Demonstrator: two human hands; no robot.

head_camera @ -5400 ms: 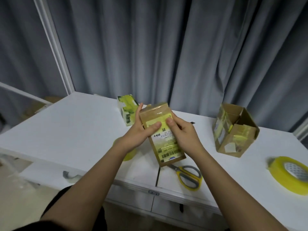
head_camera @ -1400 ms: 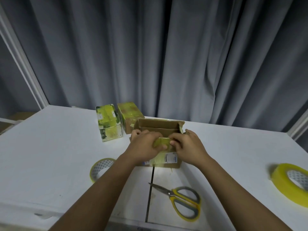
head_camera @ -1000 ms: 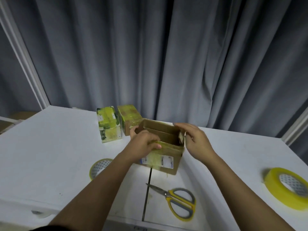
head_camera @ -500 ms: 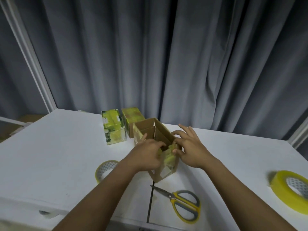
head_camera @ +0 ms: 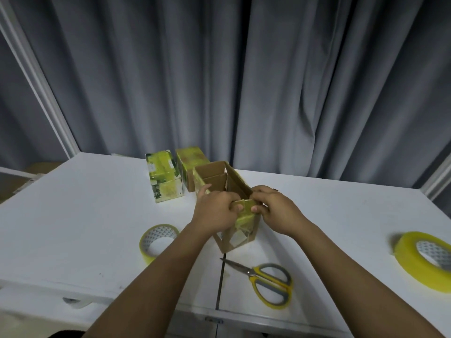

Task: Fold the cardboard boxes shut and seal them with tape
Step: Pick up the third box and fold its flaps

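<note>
Head view: the open cardboard box [head_camera: 225,189] stood on the white bench [head_camera: 73,215], its long axis running away from the person; the left hand [head_camera: 216,211] and right hand [head_camera: 275,211] flanked its near end, equally close, fingers curled pinching the near flap [head_camera: 244,206]; both tape rolls lay outboard, the left roll [head_camera: 157,242] nearer its hand.

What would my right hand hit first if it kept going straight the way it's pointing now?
Your right hand points left and slightly away, already gripping the open cardboard box. Pushed on, it would likely press the near flap into your left hand; depth is unclear.
</note>
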